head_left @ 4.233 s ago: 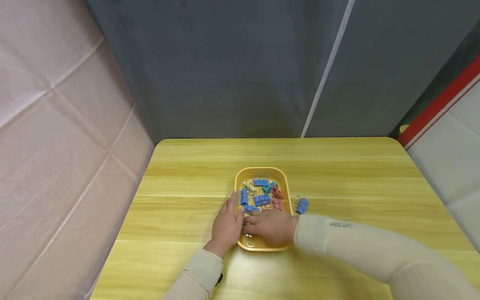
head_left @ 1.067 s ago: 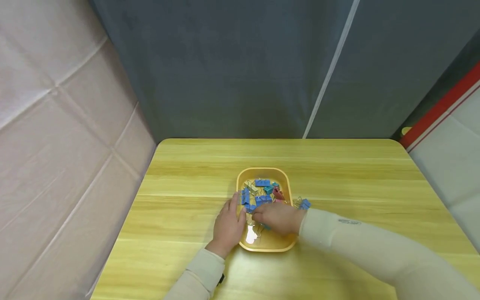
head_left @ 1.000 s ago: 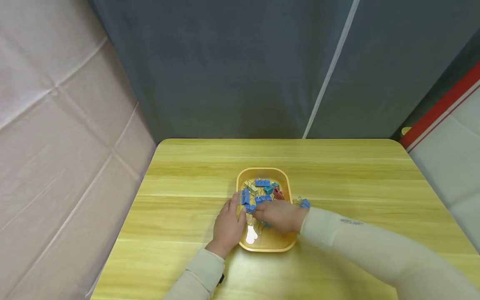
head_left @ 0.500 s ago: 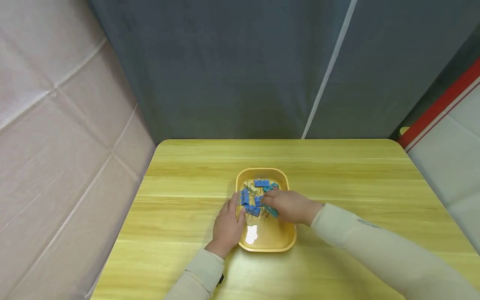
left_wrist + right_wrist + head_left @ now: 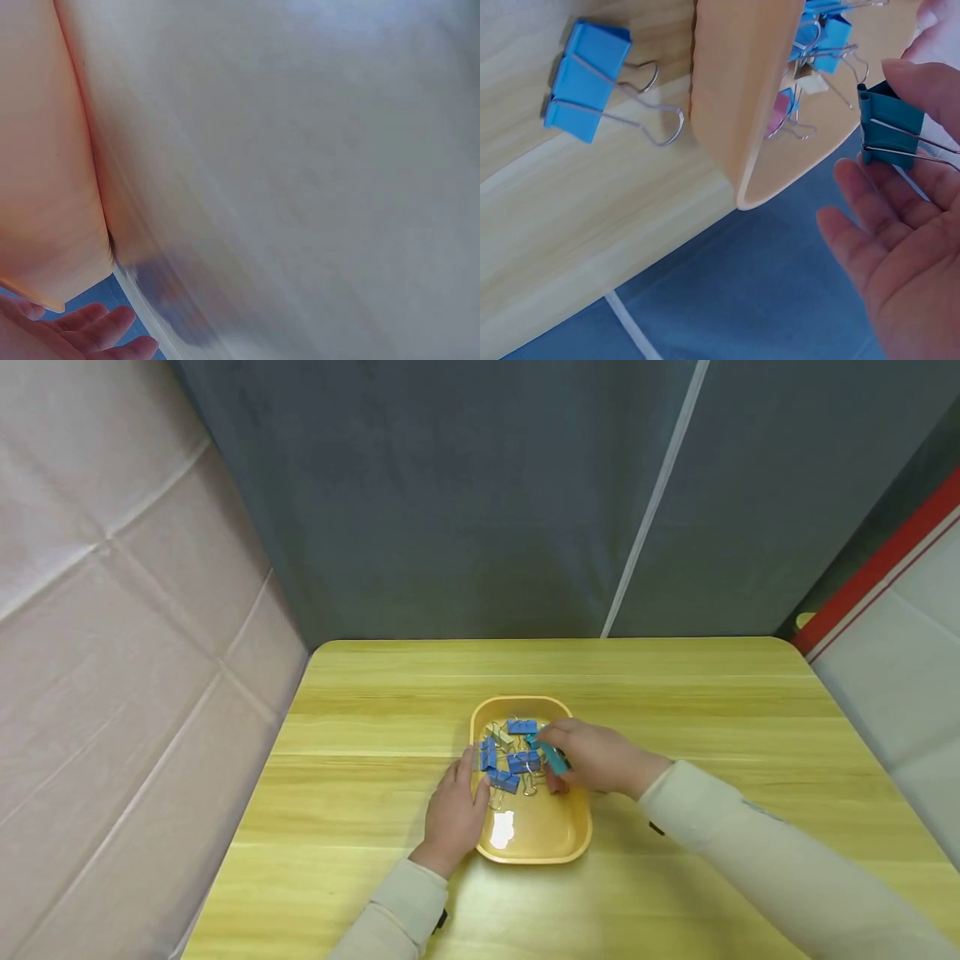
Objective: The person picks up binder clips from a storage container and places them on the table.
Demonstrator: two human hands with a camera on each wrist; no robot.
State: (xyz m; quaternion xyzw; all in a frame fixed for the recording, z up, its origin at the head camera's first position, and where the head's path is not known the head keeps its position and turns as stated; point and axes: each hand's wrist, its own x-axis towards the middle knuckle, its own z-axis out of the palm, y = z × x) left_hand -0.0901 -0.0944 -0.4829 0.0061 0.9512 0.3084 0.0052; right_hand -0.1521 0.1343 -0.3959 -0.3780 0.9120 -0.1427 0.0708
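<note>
My right hand (image 5: 597,757) pinches a teal binder clip (image 5: 553,758) between thumb and fingers, above the right side of the yellow tray (image 5: 534,861). In the right wrist view the teal clip's wire handles point back toward the palm. My left hand (image 5: 452,814) rests on the tray's left rim, fingers straight and the thumb over the edge. Inside lie several blue binder clips (image 5: 523,762), a pale yellow one (image 5: 498,737) and a red one (image 5: 557,781) partly under my right hand. The left wrist view shows relaxed fingertips (image 5: 97,326) beside the tray's wall.
A blue binder clip (image 5: 589,79) lies on the wooden table (image 5: 577,217) outside the tray's right wall; my right hand and arm hide it in the head view. A grey curtain (image 5: 465,510) hangs behind the table, with a pale wall (image 5: 135,652) at left.
My right hand has moved from the tray's near part up and to the right, lifting the teal binder clip out from among the others. My left hand has stayed on the rim.
</note>
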